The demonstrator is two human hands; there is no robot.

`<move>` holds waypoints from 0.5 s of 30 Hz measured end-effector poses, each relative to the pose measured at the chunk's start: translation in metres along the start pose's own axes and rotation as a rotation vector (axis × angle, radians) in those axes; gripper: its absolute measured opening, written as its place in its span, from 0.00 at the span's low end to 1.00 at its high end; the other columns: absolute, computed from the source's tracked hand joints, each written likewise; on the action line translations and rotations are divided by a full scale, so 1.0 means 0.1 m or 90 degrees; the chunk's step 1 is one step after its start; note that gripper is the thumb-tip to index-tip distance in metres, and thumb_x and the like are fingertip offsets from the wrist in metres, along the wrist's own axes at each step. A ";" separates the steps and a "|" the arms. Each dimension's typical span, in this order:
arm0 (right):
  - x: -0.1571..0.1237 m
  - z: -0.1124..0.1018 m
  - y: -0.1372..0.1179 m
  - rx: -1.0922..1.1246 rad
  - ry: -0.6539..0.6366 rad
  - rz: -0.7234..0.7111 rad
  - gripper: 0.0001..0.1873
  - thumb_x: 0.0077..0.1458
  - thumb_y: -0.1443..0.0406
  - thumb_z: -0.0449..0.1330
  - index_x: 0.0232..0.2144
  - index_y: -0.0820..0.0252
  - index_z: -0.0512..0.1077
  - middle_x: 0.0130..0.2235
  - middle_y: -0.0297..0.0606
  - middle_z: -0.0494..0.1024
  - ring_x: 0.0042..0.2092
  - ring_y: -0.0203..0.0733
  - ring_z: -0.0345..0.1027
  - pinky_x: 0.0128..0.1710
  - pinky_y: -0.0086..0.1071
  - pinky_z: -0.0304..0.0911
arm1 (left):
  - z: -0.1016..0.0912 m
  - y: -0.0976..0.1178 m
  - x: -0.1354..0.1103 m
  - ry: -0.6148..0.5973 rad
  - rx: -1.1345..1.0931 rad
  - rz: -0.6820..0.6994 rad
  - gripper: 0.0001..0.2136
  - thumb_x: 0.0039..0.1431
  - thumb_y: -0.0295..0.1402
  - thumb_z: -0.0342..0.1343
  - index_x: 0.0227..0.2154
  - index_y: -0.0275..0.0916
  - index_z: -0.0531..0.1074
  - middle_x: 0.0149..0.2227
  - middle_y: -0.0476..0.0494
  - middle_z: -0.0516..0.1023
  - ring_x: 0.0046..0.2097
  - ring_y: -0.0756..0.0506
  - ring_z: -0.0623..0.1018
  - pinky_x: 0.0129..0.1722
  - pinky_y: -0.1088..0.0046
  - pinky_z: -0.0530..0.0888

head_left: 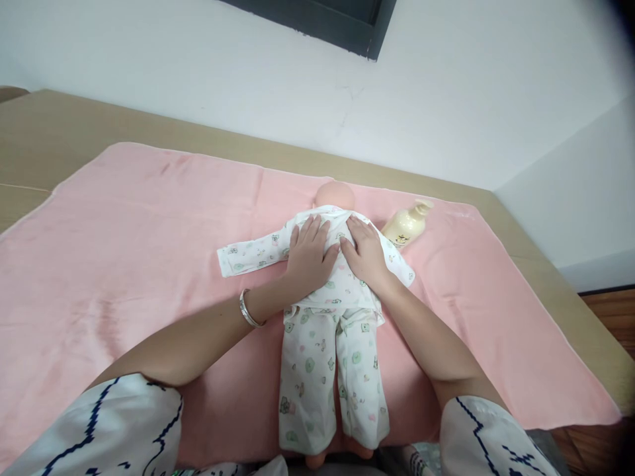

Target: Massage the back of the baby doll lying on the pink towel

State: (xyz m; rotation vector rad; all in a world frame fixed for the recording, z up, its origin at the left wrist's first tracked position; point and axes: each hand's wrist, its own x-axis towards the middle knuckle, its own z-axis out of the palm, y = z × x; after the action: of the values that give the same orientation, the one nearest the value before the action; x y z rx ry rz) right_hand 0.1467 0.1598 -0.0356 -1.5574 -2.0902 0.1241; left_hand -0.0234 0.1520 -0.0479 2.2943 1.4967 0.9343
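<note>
A baby doll in white printed pajamas lies face down, its bald head away from me and its feet at the near edge. On the left part of its upper back rests my left hand, flat with the fingers stretched out. My right hand lies on the right part of the back, fingers extended, its thumb close to the left thumb. The pajama top has its left sleeve spread out sideways. Below it the pajama trousers cover both legs. Neither hand grips anything.
A cream pump bottle lies tilted on the pink blanket, just right of the doll's shoulder. The blanket covers much of a wooden table. Behind stands a white wall with a dark frame.
</note>
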 end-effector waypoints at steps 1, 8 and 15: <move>0.01 -0.03 0.01 -0.009 -0.018 -0.007 0.31 0.67 0.58 0.48 0.66 0.68 0.64 0.68 0.54 0.66 0.71 0.56 0.56 0.72 0.58 0.49 | 0.00 0.00 -0.01 0.003 0.005 0.005 0.26 0.71 0.37 0.46 0.66 0.28 0.63 0.71 0.28 0.61 0.73 0.31 0.58 0.72 0.40 0.54; 0.12 -0.27 0.14 -0.032 -0.192 -0.029 0.38 0.69 0.49 0.46 0.71 0.68 0.56 0.72 0.52 0.57 0.75 0.64 0.43 0.72 0.62 0.45 | -0.05 0.06 -0.11 0.020 0.007 0.157 0.21 0.71 0.31 0.42 0.59 0.28 0.72 0.64 0.32 0.72 0.70 0.37 0.66 0.72 0.50 0.62; -0.20 -0.25 -0.38 -0.245 -0.142 -0.008 0.33 0.71 0.59 0.41 0.68 0.81 0.57 0.69 0.63 0.62 0.72 0.64 0.54 0.72 0.55 0.50 | -0.08 -0.11 0.15 0.007 0.025 0.084 0.24 0.70 0.33 0.46 0.62 0.23 0.68 0.66 0.28 0.69 0.70 0.35 0.66 0.72 0.53 0.63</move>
State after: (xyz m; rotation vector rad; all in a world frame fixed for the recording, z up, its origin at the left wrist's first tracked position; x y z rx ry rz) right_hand 0.1289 0.1229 -0.0066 -1.8212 -2.4043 -0.1227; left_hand -0.0324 0.1686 -0.0417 2.4450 1.3934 0.9607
